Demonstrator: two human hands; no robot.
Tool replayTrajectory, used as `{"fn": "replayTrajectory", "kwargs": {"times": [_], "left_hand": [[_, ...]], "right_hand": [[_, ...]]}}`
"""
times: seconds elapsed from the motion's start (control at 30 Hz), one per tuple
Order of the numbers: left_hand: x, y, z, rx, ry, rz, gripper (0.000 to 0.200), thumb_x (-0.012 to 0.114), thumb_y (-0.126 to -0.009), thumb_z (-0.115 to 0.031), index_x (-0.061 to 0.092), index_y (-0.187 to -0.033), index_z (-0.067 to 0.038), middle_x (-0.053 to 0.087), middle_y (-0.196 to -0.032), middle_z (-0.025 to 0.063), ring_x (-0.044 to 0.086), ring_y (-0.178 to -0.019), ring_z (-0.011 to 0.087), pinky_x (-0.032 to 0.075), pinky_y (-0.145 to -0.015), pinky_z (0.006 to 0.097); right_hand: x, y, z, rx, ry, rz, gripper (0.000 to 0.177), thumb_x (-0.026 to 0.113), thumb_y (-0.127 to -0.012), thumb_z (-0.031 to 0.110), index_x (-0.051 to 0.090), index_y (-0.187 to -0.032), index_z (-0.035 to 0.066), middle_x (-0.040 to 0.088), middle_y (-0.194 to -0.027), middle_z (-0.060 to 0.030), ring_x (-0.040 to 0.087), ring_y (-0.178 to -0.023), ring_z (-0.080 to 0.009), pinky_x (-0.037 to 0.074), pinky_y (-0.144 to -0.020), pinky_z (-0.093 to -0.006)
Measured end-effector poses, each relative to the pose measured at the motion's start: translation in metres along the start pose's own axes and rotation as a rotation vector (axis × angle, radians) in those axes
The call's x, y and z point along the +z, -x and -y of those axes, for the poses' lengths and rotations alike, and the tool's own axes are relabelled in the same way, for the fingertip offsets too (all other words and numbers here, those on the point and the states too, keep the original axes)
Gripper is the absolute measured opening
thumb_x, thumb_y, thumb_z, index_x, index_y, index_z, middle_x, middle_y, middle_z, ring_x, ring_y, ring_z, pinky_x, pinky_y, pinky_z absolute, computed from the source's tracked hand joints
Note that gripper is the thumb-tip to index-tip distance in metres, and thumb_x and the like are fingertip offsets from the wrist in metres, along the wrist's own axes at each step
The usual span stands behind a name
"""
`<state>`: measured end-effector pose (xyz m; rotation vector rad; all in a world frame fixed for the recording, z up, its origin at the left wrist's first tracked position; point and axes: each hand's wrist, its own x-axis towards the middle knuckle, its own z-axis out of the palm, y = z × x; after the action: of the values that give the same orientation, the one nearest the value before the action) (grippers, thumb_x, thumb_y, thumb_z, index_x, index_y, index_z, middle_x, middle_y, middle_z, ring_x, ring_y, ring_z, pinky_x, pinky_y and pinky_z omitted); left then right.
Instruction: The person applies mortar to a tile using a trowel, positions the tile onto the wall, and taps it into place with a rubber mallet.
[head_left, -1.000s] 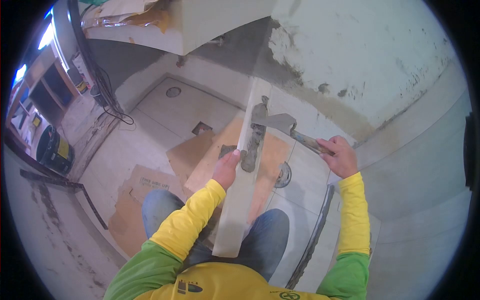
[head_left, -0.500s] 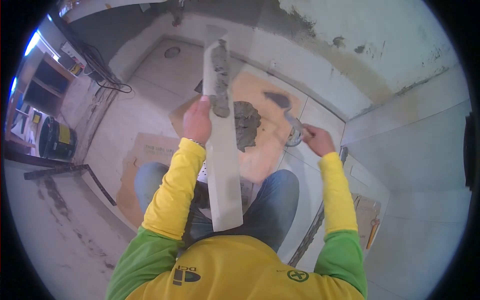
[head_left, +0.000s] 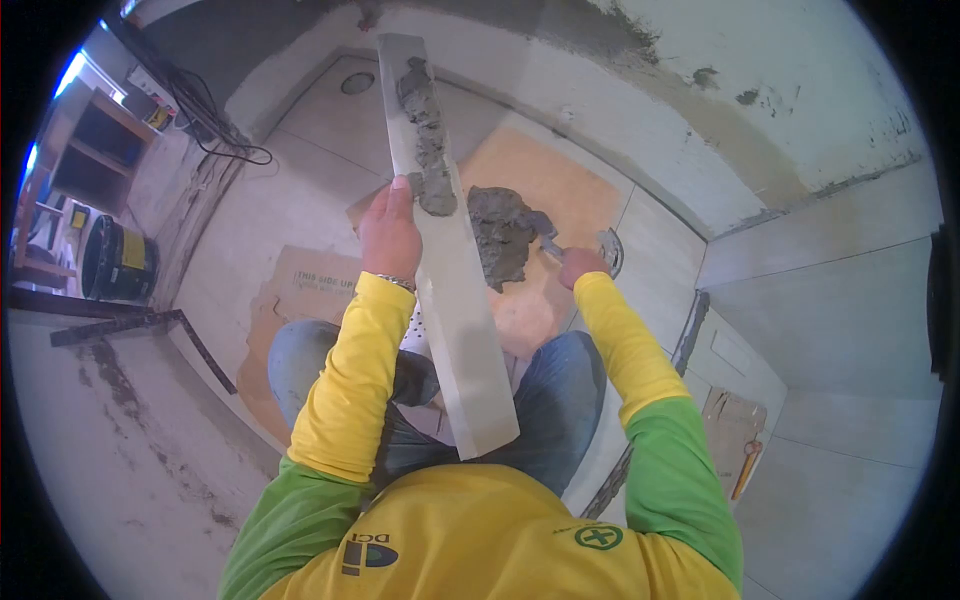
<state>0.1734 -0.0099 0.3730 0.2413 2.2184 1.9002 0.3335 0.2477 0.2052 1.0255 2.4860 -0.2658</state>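
Head view showed the left hand clamped on a pale strip smeared with mortar; the right hand gripped a trowel at the mortar pile, inside the cardboard's far edge. Low, level strokes seemed best for scooping cleanly. Farther off, a bucket's contents were indiscernible.

Head camera, one view. Looks from above the wearer's shirt, forward and steeply down. Shirt nearest, filling the bottom edge; left hand and right hand within arm's reach, mid-frame; floor beyond; wall farther, upper right. Wide, curved field; black corners.
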Motion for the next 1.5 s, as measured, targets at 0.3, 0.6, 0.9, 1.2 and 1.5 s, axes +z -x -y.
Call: {"fn": "replayTrajectory", "kwargs": {"times": [0.3,0.6,0.9,1.2,1.5], "left_hand": [[0.006,-0.004,0.017,0.051,-0.095,0.013,0.048,0.049,-0.100,-0.037,0.065,-0.115,0.005,0.070,-0.100,0.0148,0.063,-0.094,0.0221,0.047,-0.086,0.0336],[0.005,-0.005,0.033,0.043,-0.198,0.042,0.049,0.047,-0.100,-0.040,0.065,-0.115,0.003,0.069,-0.102,0.0199,0.064,-0.096,0.0312,0.047,-0.087,0.0370],[0.023,-0.001,0.065,-0.075,0.079,0.194,0.049,0.045,-0.102,-0.038,0.063,-0.117,0.005,0.068,-0.108,0.0223,0.062,-0.103,0.0325,0.045,-0.091,0.0369],[0.043,0.024,0.046,0.077,0.129,0.362,0.051,0.042,-0.103,-0.041,0.063,-0.107,0.006,0.066,-0.101,0.0247,0.061,-0.097,0.0358,0.044,-0.087,0.0410],[0.049,0.027,0.051,-0.025,0.321,0.455,0.055,0.042,-0.104,-0.044,0.063,-0.115,0.005,0.068,-0.107,0.0172,0.061,-0.101,0.0263,0.044,-0.094,0.0344]], "right_hand": [[0.011,-0.031,-0.011,-0.277,-0.106,0.153,0.029,0.062,-0.082,0.022,0.072,-0.103,0.006,0.069,-0.100,-0.0224,0.068,-0.093,-0.0372,0.053,-0.084,-0.0448],[-0.004,0.056,-0.055,-0.206,-1.122,0.301,0.039,0.066,-0.089,0.022,0.065,-0.126,0.010,0.059,-0.075,-0.0019,0.055,-0.057,-0.0127,0.048,-0.047,-0.0302],[-0.071,0.082,-0.024,-0.381,-1.204,-0.343,0.053,0.073,-0.083,0.017,0.060,-0.133,0.007,0.062,-0.087,-0.0033,0.058,-0.076,-0.0141,0.049,-0.073,-0.0276],[-0.084,0.034,0.022,-0.395,-0.754,-0.926,0.054,0.074,-0.080,0.015,0.061,-0.132,0.012,0.056,-0.087,-0.0108,0.056,-0.082,-0.0249,0.048,-0.077,-0.0339],[-0.037,0.024,0.040,-0.179,-0.621,-1.080,0.054,0.072,-0.081,0.011,0.060,-0.133,0.014,0.054,-0.095,-0.0131,0.056,-0.089,-0.0290,0.048,-0.080,-0.0374]]}}
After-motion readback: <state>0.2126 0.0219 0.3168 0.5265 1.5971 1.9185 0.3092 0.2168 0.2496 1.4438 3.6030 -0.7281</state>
